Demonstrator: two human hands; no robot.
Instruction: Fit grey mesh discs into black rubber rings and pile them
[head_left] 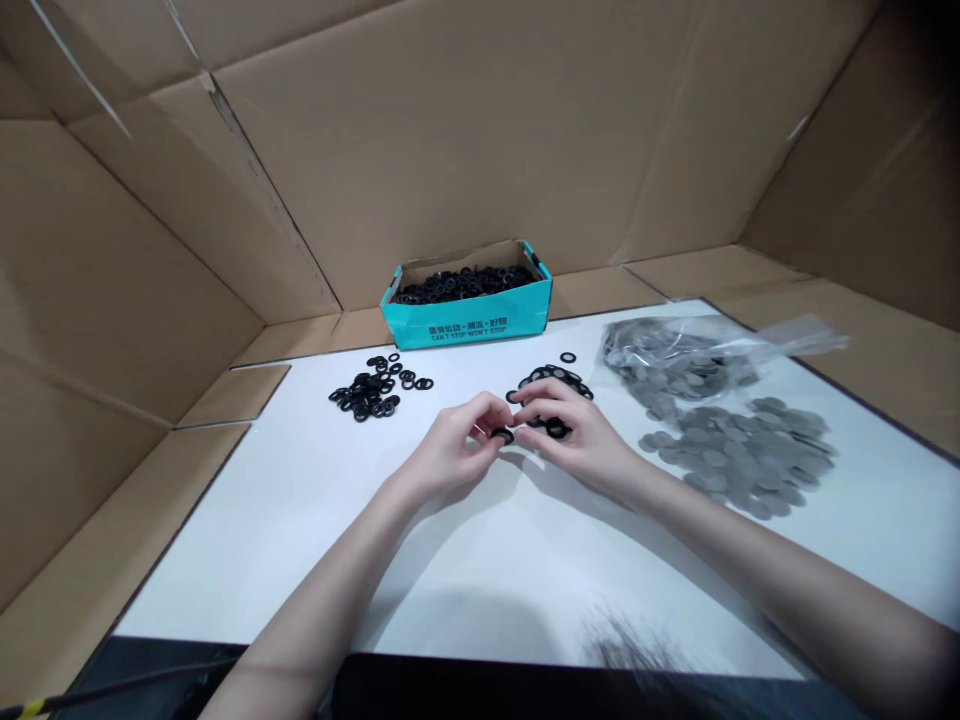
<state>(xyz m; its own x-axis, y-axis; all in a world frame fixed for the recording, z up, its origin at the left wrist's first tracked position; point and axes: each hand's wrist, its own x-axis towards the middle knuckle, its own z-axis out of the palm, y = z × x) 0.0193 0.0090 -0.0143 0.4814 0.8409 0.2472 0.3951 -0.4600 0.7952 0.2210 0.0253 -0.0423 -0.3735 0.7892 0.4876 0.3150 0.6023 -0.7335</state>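
Over the middle of the white table top, my left hand (459, 445) pinches a small black ring (502, 436) between thumb and fingers. My right hand (574, 430) is close against it, its thumb and fingertips drawn together at the ring's right side. Whether a small piece sits in those right fingertips is hidden. Just behind my right hand lies a pile of black rings (559, 375), several with grey centres, partly covered by the hand. To the left is a heap of loose black rings (367, 390). Thin grey discs (750, 455) are spread out at the right.
A turquoise cardboard box (472, 318) full of black rings stands at the back. A clear plastic bag (675, 350) with more grey discs lies at the back right. Cardboard walls (480, 130) enclose the white table (247, 540) at the back and sides.
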